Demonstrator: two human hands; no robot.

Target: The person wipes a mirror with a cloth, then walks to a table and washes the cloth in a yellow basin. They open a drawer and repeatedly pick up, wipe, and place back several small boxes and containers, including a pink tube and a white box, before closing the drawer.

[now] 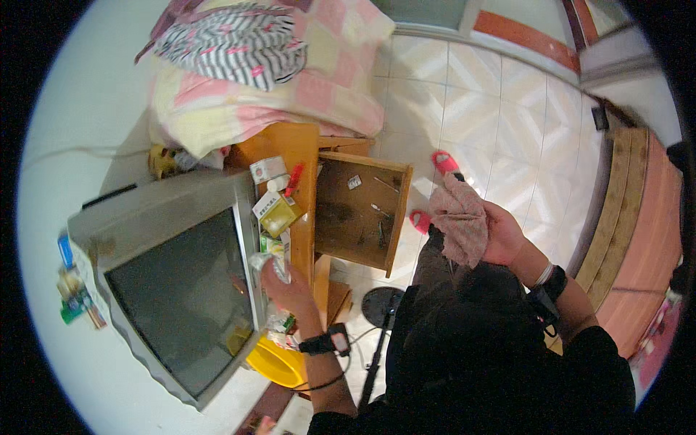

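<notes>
My right hand (504,235) holds a pinkish-brown cloth (461,217) over the floor in front of me. My left hand (284,285) is at the narrow strip of wooden cabinet top before the television (185,293), its fingers on a clear crinkled plastic item (265,262). Small boxes and packets lie beyond that hand, among them a yellow-green packet (279,216), a white box (267,170), a white round container (278,183) and a red object (294,179). An open wooden drawer (399,217) holds a small white packet (354,182) and a few thin items.
A yellow plastic bin (274,363) stands below the cabinet's near end. A bed with a checked blanket (326,92) and striped cloth (234,46) is beyond the cabinet. A round black stand base (383,307) rests on the floor by my legs. Wooden furniture (620,234) stands at the right.
</notes>
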